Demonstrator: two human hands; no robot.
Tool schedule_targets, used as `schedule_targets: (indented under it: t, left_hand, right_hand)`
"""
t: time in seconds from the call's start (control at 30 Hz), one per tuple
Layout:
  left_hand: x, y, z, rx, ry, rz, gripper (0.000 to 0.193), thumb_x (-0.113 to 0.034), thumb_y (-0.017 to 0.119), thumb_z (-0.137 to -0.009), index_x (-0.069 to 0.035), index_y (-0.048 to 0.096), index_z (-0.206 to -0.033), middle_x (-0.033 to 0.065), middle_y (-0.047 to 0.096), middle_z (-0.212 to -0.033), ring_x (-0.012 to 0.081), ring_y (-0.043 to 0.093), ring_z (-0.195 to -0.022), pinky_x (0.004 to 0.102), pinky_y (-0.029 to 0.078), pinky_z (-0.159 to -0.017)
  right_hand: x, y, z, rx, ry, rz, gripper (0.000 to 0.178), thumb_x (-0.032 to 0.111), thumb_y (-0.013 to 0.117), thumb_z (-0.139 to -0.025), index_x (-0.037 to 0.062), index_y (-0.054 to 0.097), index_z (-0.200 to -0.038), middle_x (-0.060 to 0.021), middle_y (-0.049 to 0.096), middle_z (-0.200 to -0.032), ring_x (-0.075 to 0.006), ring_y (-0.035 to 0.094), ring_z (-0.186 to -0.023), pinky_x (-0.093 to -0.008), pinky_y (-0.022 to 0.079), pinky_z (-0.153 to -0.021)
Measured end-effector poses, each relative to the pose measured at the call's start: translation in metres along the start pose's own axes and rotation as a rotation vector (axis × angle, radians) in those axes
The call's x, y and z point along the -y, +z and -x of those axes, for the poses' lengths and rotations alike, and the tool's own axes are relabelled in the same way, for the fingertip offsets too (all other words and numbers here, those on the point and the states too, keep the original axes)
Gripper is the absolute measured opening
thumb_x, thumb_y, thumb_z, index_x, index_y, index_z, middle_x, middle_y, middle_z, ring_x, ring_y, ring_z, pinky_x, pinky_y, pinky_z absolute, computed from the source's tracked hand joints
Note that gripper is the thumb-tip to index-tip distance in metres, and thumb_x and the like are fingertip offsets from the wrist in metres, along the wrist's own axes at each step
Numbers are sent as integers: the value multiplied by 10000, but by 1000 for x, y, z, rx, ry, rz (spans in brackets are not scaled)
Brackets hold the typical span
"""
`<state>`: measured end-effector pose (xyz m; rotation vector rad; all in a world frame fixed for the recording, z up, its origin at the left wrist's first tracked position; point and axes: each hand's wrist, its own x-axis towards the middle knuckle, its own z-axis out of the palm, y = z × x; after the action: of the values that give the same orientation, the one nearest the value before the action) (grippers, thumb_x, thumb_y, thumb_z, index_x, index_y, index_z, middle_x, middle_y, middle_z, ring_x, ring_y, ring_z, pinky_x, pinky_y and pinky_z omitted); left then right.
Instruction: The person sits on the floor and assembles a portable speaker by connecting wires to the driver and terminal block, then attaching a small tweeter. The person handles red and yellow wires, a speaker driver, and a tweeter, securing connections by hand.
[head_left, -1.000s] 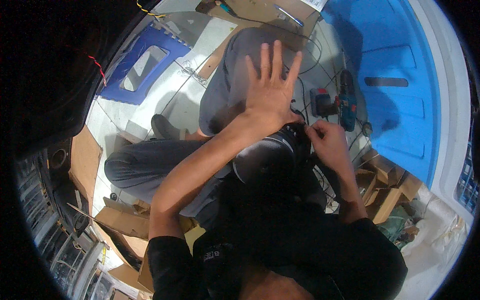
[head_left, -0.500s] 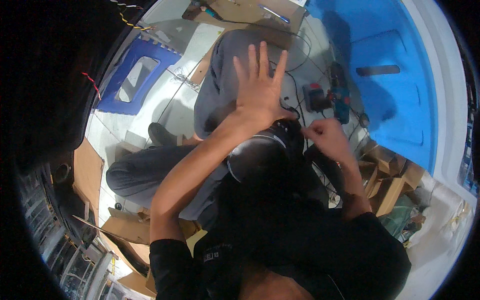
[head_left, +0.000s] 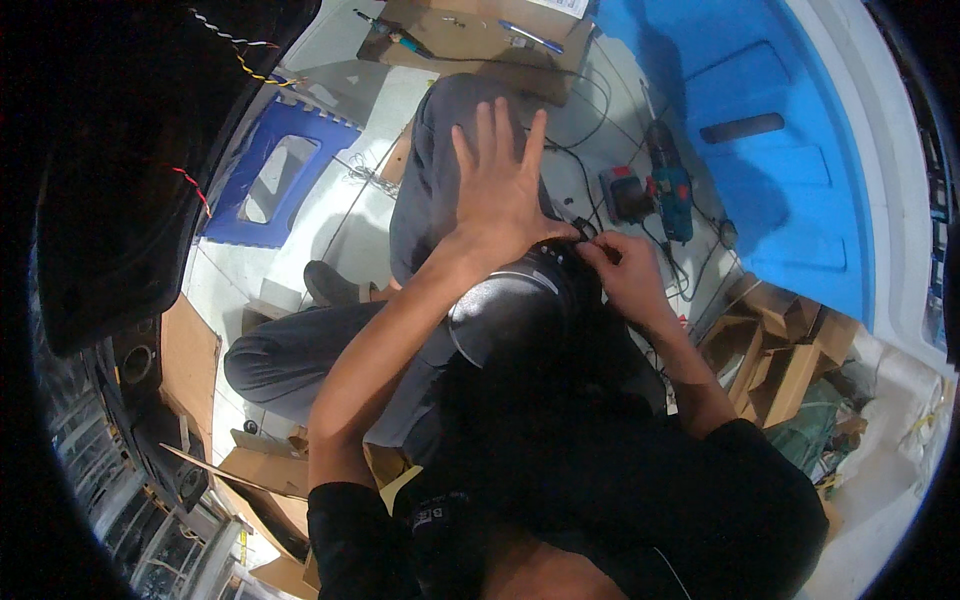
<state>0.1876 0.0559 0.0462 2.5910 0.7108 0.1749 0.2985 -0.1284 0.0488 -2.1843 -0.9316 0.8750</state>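
In my lap rests a round black object [head_left: 515, 310] with a shiny domed face and a pale rim; its kind is unclear. Over its far side my left hand [head_left: 497, 200] is open, fingers spread wide and thumb reaching along the black edge near several small light dots. Beside that thumb, my right hand [head_left: 632, 285] is pinched closed against the same edge; whatever lies between its fingertips is too small to make out. A dark cable [head_left: 594, 190] runs on the floor just beyond my hands.
A cordless drill [head_left: 669, 190] and a battery pack [head_left: 626, 193] lie ahead to the right, near a blue plastic panel [head_left: 770, 200]. A blue stool [head_left: 300, 140] is at left. A soldering iron [head_left: 402, 38] and a pen [head_left: 530, 37] lie on cardboard [head_left: 480, 70]. Boxes [head_left: 785, 375] stand right.
My right hand has moved left and in to the black edge beside my left thumb. My left hand stays spread in nearly the same place. The whole view has shifted slightly.
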Motion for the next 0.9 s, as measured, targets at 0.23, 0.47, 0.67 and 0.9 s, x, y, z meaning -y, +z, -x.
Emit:
schedule_targets:
  t: [0.23, 0.47, 0.67, 0.9]
  left_hand:
    - [5, 1, 2, -34, 24, 41, 1377, -558, 928, -582, -29, 190, -1617, 357, 134, -1637, 502, 60, -1549, 675, 65, -1212]
    - [6, 2, 2, -20, 13, 44, 1383, -566, 927, -575, -41, 192, -1623, 343, 98, -1655, 490, 24, -1559, 662, 38, -1223]
    - [10, 4, 4, -15, 24, 68, 1342, -580, 915, -583, -40, 244, -1612, 329, 76, -1665, 480, 6, -1562, 653, 31, -1228]
    - [24, -34, 20, -110, -50, 451, 827, -350, 880, -764, -12, 545, -1439, 257, 484, -1508, 361, 386, -1469, 485, 273, -1218]
  right_hand:
    - [1, -3, 6, 10, -10, -83, 217, 176, 664, -974, -36, 697, -1009, -152, 656, -773, -175, 572, -707, -338, 461, -674]
    - [5, -4, 0, 42, -15, 23, 262, 206, 680, -969, -36, 713, -1063, -221, 698, -834, -245, 664, -714, -376, 500, -685]
    - [-1, 4, 4, -32, -58, -35, 259, 203, 682, -967, -43, 710, -1043, -221, 683, -798, -248, 644, -678, -374, 493, -669]
    - [0, 1, 5, -6, -39, 2, 244, 181, 686, -957, -50, 711, -1033, -238, 687, -813, -289, 672, -699, -398, 495, -676]
